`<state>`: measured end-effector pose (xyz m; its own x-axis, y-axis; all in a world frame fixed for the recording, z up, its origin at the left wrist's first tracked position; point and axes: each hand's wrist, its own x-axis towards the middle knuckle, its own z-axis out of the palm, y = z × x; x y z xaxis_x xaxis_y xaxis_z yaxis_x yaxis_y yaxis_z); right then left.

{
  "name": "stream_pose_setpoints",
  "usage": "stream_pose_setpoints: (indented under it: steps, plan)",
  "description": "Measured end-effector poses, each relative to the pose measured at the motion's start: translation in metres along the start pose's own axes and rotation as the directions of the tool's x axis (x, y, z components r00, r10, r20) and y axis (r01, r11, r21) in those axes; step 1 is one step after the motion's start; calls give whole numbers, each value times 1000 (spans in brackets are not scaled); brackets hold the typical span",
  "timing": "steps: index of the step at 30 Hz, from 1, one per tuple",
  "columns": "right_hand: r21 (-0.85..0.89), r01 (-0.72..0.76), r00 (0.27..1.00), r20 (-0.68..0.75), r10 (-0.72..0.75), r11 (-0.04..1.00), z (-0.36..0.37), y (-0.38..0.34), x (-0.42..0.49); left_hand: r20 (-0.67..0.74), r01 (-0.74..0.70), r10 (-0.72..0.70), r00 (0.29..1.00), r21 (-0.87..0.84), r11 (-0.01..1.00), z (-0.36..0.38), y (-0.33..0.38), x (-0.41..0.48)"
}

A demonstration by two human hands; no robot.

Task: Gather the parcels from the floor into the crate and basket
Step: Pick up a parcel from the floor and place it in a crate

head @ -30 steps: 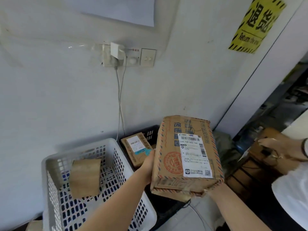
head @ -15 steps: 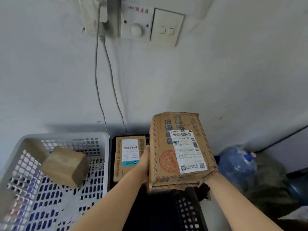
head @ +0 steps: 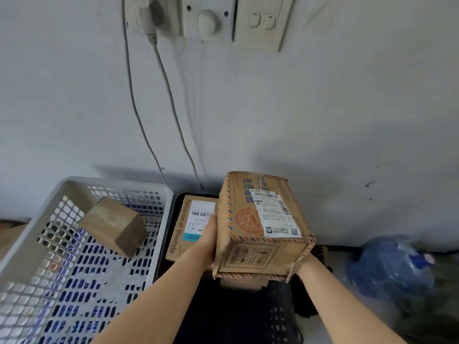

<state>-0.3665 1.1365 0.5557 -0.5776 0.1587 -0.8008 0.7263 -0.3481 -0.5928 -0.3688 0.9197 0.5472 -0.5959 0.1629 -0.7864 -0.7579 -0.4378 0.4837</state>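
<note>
Parcel (head: 260, 219) clamped between both hands over black crate (head: 280, 316), centre, likely for dropping in. Left hand (head: 208, 235) presses flat on its left side. Right hand (head: 301, 264) supports the near right corner, fingers hidden, cannot tell.

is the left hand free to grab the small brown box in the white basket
Probably not yet: the left hand holds one side of the big parcel, sharing it with the right hand. The small brown box lies uncovered in the white basket.
</note>
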Motion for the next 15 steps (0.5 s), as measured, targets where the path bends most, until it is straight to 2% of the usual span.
stream_pose_setpoints:
  steps: [1,6,10,13,15]
  plan:
    - [9,-6,998,66,6,1000,2,-2,-4,-2,-29,29,1000,31,999,4,2,-5]
    - [33,43,998,40,-44,999,-5,-14,-16,-42,-200,217,975,248,948,14,2,-18]
    - [74,89,995,47,-93,993,-29,-4,-26,66,-253,245,967,227,940,14,3,-36]
    - [68,151,925,341,-165,986,-20,3,-48,108,-225,207,972,187,956,4,-2,-58]
    - [55,146,895,419,-155,988,-12,12,-55,194,-210,171,966,200,957,-6,-9,-68]
